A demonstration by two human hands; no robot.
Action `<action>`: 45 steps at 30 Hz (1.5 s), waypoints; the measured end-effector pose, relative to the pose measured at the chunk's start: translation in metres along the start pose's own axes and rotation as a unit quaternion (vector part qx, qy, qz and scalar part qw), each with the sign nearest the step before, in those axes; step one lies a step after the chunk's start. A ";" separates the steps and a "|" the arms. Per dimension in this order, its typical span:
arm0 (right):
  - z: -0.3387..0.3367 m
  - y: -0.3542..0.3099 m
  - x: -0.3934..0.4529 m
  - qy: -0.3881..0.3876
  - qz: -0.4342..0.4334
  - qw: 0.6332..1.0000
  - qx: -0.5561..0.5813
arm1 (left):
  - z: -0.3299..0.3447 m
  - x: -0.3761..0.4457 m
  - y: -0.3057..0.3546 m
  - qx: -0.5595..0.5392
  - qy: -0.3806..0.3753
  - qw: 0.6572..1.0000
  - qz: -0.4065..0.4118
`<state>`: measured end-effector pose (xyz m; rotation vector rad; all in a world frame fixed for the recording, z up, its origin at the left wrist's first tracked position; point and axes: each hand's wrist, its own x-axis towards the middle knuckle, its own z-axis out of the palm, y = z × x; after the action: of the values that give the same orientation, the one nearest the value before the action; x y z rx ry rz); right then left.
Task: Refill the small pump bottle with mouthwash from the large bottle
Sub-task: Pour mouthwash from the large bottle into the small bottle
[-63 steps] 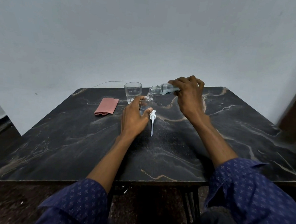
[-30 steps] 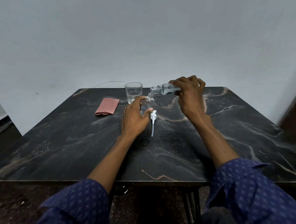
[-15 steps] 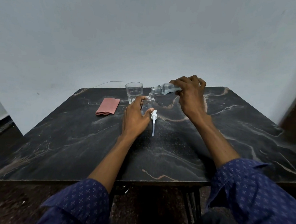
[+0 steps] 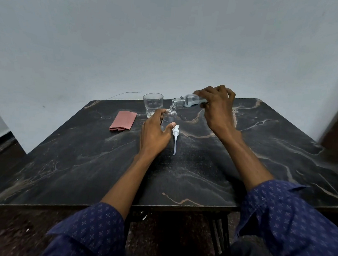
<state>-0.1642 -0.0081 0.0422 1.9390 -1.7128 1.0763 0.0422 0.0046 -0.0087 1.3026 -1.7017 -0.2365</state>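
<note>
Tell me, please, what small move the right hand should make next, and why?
Probably hold the tilt steady. The right hand has the large bottle nearly level, mouth just above the small bottle neck, which the left hand steadies.

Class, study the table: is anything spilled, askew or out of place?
No spill shows. The white pump head lies loose on the table, off the small bottle the left hand steadies. The right hand tips the large bottle over it.
</note>
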 end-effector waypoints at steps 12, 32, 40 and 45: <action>0.002 0.000 0.001 0.005 0.000 1.000 -0.008 | -0.001 -0.001 0.002 -0.004 -0.007 1.000 -0.002; -0.001 0.000 0.001 0.003 0.000 1.000 -0.007 | -0.002 -0.001 0.003 -0.008 -0.011 1.000 -0.002; -0.001 -0.001 0.001 -0.001 0.004 1.000 -0.006 | -0.002 -0.001 0.002 -0.007 -0.007 1.000 0.003; -0.002 -0.001 0.000 -0.003 0.005 1.000 -0.003 | -0.001 0.000 0.002 -0.004 -0.007 1.000 0.004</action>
<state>-0.1636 -0.0065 0.0444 1.9332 -1.7282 1.0683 0.0419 0.0058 -0.0067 1.2906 -1.7164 -0.2481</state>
